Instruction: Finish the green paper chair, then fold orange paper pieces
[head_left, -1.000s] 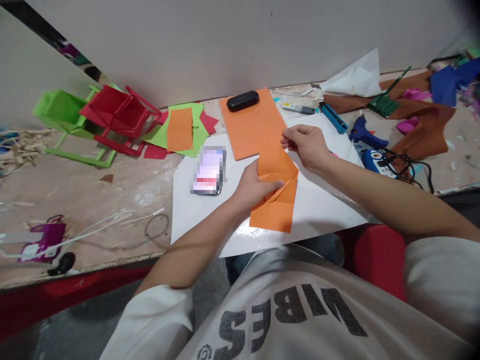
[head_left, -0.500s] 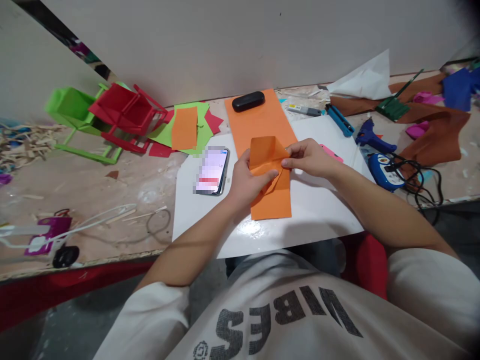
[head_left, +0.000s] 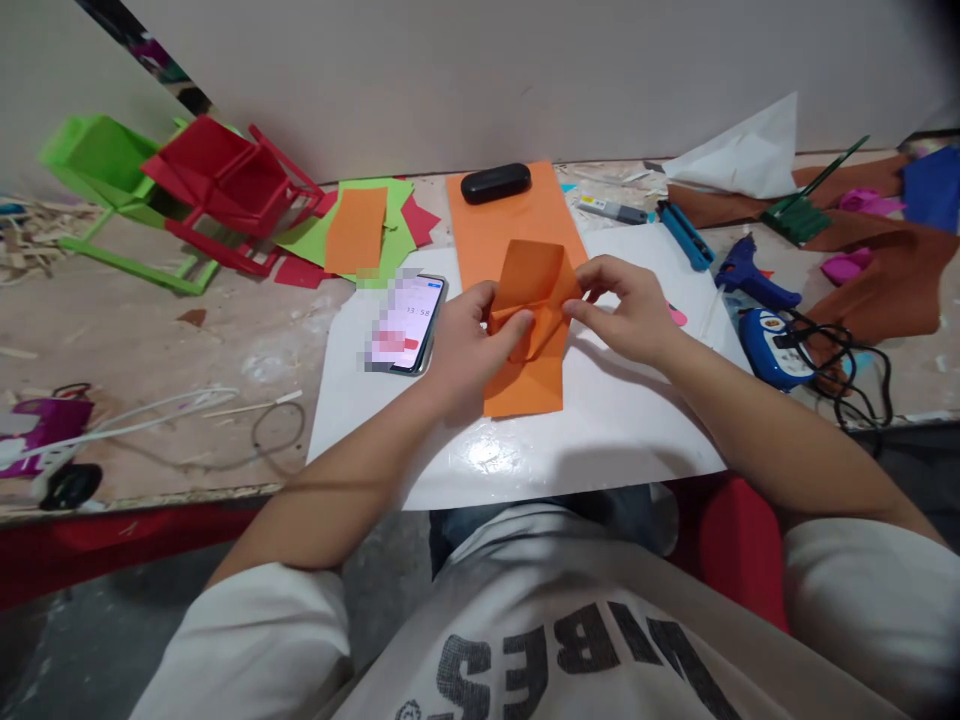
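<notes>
Folded orange paper (head_left: pixel 534 275) is held up over the white board (head_left: pixel 465 480), its lower strip hanging toward me. My left hand (head_left: pixel 480 335) grips its left side, the thumb lying across the creased middle and the fingers partly behind it. At the right edge, my right hand (head_left: pixel 615 305) pinches the paper between thumb and fingertips. A phone (head_left: pixel 409 325) with a lit screen lies just left of my left hand. Beyond the paper is a flat orange sheet (head_left: pixel 517 215) with a black case (head_left: pixel 495 184) on it.
Green (head_left: pixel 112 165) and red (head_left: pixel 225 180) small chairs stand at left, beside green sheets and an orange piece (head_left: pixel 356 230). On the right lie a cutter (head_left: pixel 611 210), a blue stapler-like tool (head_left: pixel 684 235), a glue gun (head_left: pixel 754 275) and a blue device (head_left: pixel 776 345) with black cable.
The top panel of the orange paper now stands tilted, more upright and opened out. My left thumb has shifted left on it. The whole view has swung slightly right.
</notes>
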